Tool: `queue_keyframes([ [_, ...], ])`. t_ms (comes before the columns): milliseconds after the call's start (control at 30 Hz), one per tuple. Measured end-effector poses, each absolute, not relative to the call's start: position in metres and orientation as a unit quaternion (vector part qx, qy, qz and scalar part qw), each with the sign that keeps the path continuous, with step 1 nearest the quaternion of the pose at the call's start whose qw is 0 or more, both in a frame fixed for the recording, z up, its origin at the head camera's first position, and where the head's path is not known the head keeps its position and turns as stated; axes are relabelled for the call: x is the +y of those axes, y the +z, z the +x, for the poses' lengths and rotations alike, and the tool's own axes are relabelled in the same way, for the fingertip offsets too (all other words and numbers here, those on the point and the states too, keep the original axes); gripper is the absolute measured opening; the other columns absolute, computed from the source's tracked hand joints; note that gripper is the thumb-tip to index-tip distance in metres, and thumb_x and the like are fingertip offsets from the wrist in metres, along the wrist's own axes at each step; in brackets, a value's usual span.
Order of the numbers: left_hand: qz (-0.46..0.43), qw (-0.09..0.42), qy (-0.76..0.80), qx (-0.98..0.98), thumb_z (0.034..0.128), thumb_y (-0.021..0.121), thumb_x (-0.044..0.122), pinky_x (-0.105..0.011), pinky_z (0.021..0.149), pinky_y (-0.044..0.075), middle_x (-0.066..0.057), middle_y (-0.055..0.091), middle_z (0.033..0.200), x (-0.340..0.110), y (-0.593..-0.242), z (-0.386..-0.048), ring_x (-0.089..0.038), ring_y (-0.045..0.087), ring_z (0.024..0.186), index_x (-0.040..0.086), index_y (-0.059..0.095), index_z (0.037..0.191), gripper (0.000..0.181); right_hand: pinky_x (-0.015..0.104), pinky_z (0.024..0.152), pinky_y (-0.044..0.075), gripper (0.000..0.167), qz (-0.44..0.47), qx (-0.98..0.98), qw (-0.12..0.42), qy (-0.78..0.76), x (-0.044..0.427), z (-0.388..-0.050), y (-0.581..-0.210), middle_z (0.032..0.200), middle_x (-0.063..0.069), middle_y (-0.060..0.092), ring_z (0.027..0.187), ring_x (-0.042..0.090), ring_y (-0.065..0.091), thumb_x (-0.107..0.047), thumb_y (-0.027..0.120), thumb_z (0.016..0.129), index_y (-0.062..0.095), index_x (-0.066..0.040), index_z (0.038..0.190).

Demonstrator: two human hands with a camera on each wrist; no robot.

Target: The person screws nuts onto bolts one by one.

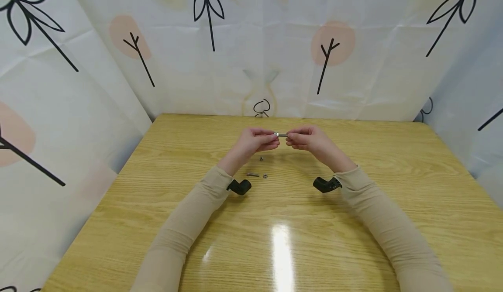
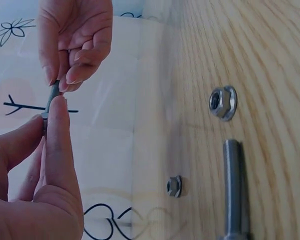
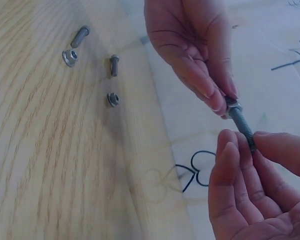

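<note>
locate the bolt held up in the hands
In the head view, the bolt is just right of centre, held between the left hand and right hand, raised off the table.

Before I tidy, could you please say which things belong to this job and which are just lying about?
In hand:
silver threaded metal bolt
apparent silver metal nut

Lying about, perhaps spare:
two grey metal bolts
two silver flanged metal nuts

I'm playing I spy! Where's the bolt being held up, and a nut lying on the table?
Held bolt [image 3: 242, 125], right wrist view: on its threaded shaft.
Loose nut [image 2: 222, 104], left wrist view: on its six-sided body.
</note>
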State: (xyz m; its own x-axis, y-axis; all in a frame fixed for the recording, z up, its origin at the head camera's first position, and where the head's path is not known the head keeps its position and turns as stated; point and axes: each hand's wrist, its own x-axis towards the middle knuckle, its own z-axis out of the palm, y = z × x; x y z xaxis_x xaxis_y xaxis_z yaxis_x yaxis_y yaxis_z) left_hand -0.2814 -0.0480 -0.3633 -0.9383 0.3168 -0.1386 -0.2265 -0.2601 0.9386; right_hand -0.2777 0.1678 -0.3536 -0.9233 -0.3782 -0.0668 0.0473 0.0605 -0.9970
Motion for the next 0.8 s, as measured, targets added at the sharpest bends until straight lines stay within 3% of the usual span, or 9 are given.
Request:
queue_keyframes([
  [167,-0.012,0.221,0.784,0.58,0.0931,0.059,-0.003,-0.035,0.083,0.058,-0.031,0.063,0.107,-0.04,-0.371,-0.291,-0.025,0.07,0.079,-0.013,0.061,0.115,0.024,0.029,0.084,0.057,0.037,-0.091,0.681,0.203,-0.697,0.177,-0.278,-0.36,0.09,0.007,0.071,0.084,0.014,0.069,-0.002,0.051,0.099,0.044,0.021,0.127],
  [400,-0.04,0.248,0.767,0.591,0.0921,0.059,-0.005,-0.038,0.087,0.057,-0.023,0.068,0.086,-0.029,-0.383,-0.304,-0.025,0.07,0.075,-0.015,0.061,0.114,0.024,0.033,0.089,0.055,0.037,-0.038,0.669,0.236,-0.704,0.185,-0.287,-0.371,0.091,0.011,0.071,0.085,0.017,0.069,0.0,0.051,0.099,0.043,0.02,0.129],
  [600,-0.057,0.263,0.745,0.61,0.0922,0.059,-0.005,-0.036,0.083,0.058,-0.023,0.068,0.089,-0.024,-0.385,-0.309,-0.027,0.069,0.081,-0.015,0.062,0.111,0.021,0.032,0.088,0.056,0.034,-0.008,0.667,0.242,-0.704,0.188,-0.291,-0.379,0.093,0.013,0.071,0.087,0.018,0.069,0.0,0.052,0.098,0.046,0.018,0.127],
  [800,-0.095,0.275,0.724,0.625,0.0897,0.06,-0.01,-0.035,0.079,0.059,-0.023,0.067,0.082,-0.017,-0.382,-0.312,-0.026,0.068,0.068,-0.016,0.063,0.103,0.015,0.032,0.088,0.056,0.036,-0.007,0.672,0.239,-0.701,0.189,-0.292,-0.385,0.094,0.016,0.07,0.087,0.018,0.069,0.003,0.052,0.097,0.045,0.021,0.127],
])
